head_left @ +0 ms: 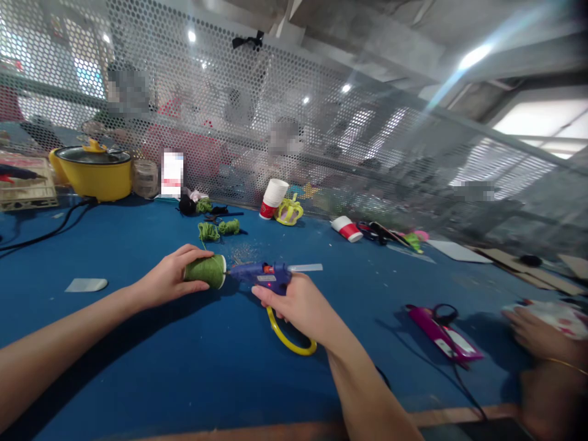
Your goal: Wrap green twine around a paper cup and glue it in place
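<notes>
Here, left grip (169, 277) around one green yarn-wrapped cup (204, 272), right grip (298, 305) around one glue gun (248, 272).

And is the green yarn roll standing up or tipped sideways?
Tipped sideways: the left hand holds the green yarn roll with its white end facing the blue glue gun.

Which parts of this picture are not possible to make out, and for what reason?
All in the head view:
- Far end of the green yarn-wound cylinder: hidden by the left hand.
- Handle of the glue gun: covered by the right hand.
- Content of the upright white panel: pixelated.
- Print on the purple power strip: too small.
- Co-worker's body: cut off by the right edge.
</notes>
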The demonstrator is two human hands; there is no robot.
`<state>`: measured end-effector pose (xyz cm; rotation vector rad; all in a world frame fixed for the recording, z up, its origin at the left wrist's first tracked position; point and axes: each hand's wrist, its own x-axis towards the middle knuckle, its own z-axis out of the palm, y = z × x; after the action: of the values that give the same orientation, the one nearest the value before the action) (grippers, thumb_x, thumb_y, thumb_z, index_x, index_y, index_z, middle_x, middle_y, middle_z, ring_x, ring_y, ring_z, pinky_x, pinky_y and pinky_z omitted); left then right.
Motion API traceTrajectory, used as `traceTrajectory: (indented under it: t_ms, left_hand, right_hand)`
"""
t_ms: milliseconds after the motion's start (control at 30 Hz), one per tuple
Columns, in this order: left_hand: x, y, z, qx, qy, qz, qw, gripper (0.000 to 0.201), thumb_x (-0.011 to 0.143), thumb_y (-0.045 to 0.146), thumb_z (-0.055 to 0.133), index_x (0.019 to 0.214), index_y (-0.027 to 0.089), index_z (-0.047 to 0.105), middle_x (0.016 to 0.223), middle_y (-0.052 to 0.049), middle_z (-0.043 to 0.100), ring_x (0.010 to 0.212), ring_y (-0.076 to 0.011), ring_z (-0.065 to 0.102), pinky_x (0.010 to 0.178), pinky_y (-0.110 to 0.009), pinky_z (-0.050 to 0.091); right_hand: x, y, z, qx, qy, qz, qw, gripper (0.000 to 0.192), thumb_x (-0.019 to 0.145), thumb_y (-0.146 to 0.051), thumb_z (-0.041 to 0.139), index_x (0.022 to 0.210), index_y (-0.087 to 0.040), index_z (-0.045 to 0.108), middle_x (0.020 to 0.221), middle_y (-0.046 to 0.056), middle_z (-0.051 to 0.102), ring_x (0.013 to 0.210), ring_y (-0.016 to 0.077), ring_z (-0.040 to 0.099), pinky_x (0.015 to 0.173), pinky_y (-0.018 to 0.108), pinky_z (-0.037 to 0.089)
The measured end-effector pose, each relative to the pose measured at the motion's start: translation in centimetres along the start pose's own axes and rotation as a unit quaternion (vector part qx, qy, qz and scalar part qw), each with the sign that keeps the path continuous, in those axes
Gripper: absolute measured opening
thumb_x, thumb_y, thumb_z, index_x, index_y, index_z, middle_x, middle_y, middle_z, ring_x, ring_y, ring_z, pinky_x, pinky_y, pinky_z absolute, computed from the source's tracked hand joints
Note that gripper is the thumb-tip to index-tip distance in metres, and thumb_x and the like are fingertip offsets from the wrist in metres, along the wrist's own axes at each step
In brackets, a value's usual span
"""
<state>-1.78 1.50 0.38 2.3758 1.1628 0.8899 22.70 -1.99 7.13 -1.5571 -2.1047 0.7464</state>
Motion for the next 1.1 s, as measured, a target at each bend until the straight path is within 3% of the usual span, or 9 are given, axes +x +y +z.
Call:
traceTrajectory:
  t_ms: [633,900,1100]
  left_hand:
    - [-0.2,0.7,-0.2,-0.004,-0.028,0.055,0.998,0.042,0.078,0.027,0.058,0.118,0.022,0.046,0.115,-0.009,0.045,0.105,-0.0224,0.049,0.09,-0.037,0.043]
    - [-0.2,0.4,0.0,-0.008,-0.016,0.044,0.999,0.044,0.078,0.032,0.059,0.118,0.023,0.046,0.114,-0.008,0.047,0.104,-0.023,0.05,0.09,-0.037,0.043]
    - [-0.1,0.1,0.1,-0.015,-0.008,0.017,1.0,0.043,0.077,0.036,0.058,0.117,0.023,0.047,0.112,-0.008,0.049,0.102,-0.0237,0.052,0.088,-0.038,0.044]
  right_hand:
    - [1.4,0.1,0.4,0.004,0.03,0.022,0.999,0.028,0.076,-0.037,0.052,0.056,-0.016,0.054,0.047,0.001,0.057,0.037,0.0096,0.049,0.043,0.021,0.039]
    - [1.0,-0.2,0.3,0.014,0.032,0.023,0.999,0.028,0.076,-0.037,0.052,0.057,-0.017,0.052,0.049,0.0,0.057,0.039,0.0099,0.05,0.043,0.021,0.039]
    - [0.6,-0.2,0.1,-0.037,0.04,-0.001,0.999,0.027,0.076,-0.039,0.052,0.061,-0.017,0.058,0.05,0.001,0.058,0.046,0.0136,0.055,0.048,0.023,0.041]
